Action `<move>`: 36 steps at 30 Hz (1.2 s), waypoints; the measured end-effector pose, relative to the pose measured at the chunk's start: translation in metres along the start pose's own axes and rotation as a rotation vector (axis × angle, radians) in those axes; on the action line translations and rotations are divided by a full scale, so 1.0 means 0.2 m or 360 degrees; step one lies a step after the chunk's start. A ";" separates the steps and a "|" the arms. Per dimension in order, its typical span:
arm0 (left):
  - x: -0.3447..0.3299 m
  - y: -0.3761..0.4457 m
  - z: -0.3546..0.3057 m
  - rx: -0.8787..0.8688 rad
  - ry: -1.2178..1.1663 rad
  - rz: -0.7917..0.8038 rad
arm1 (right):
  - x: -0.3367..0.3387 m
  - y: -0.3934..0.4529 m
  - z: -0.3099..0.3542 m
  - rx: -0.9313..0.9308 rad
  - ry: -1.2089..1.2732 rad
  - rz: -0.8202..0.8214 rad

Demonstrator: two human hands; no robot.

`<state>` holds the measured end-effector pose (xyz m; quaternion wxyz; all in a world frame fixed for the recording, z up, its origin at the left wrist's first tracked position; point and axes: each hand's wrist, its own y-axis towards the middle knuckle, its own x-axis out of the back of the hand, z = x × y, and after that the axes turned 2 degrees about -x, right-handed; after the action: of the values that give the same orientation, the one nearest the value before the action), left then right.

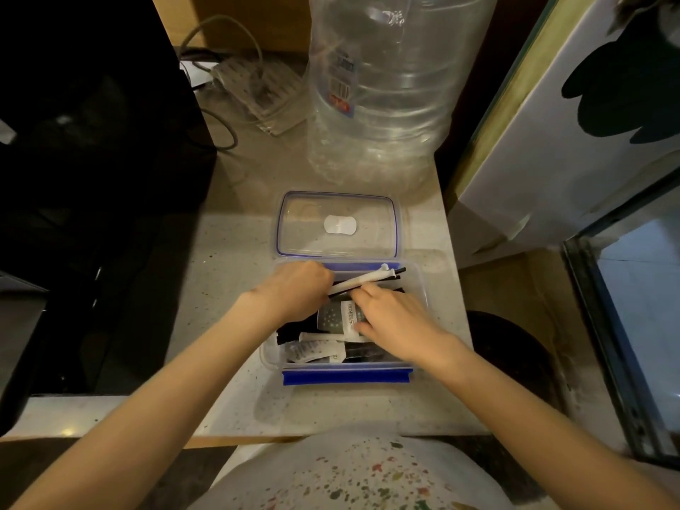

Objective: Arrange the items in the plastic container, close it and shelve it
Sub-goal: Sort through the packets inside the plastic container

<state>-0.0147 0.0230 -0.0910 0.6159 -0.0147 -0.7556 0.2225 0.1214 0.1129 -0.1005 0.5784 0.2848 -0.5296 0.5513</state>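
A clear plastic container (419, 285) with blue clips stands open on the pale counter, its front clip (346, 377) nearest me. Its clear lid (338, 224) with a blue seal lies flat just behind it. Inside are small packets (316, 349), a grey printed pack (338, 316) and dark items. My left hand (298, 288) is closed around a bundle of white and black sticks (371, 277) that slants across the container's back. My right hand (393, 318) rests fingers-down on the packets, its fingertips touching the sticks.
A large clear water bottle (382, 86) stands behind the lid. Cables and a power strip (254, 86) lie at the back left. A black appliance (92, 178) fills the left side. A white panel (574, 149) and a glass tank (633, 318) stand right.
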 end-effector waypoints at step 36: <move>-0.06 -0.09 0.00 -0.0001 -0.0294 -0.0441 | 0.22 -0.02 -0.11 -0.0509 0.1268 -0.0154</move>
<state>-0.0077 0.0030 -0.0946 0.5686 0.1100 -0.8039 0.1357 0.1238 0.1462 -0.0645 0.7997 -0.0192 -0.3297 0.5014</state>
